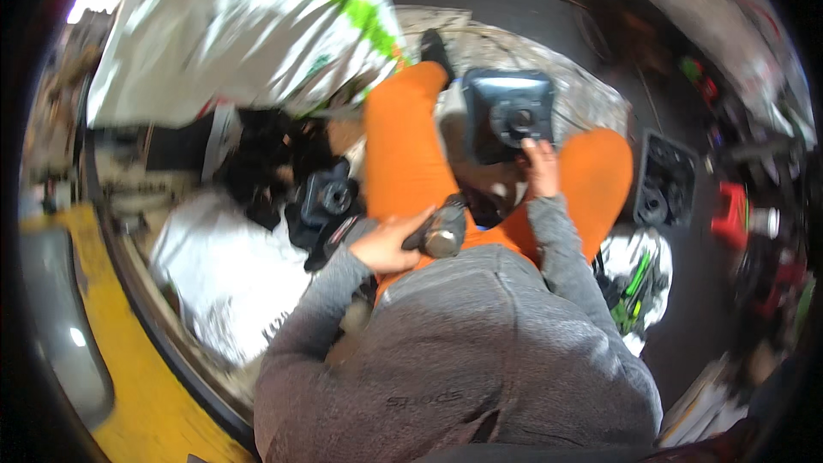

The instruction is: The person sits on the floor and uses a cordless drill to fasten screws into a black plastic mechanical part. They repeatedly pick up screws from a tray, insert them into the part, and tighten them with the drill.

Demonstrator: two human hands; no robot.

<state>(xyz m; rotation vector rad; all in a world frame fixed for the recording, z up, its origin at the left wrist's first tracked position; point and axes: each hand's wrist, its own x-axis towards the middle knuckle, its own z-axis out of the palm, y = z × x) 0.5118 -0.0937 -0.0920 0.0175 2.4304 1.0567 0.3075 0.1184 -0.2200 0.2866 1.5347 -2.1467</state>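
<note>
My left hand (390, 244) is closed around a dark hand tool (446, 230) with a rounded grey end, perhaps a cordless drill, held over my lap. Between my knees is a square black plastic part (484, 133) with a raised round centre. The fingers of my right hand (540, 167) touch its near edge; blur hides whether they grip it. A similar dark part with a round centre (333, 195) lies left of my thigh. Beyond my right knee rests another black square housing (667, 180), its round piece inside.
A large white and green sack (231, 26) rises at the far left, and a white bag (227, 274) lies below it. On the right are a bag with green items (636, 279) and a red object (730, 213). A yellow panel (146, 377) borders the lower left.
</note>
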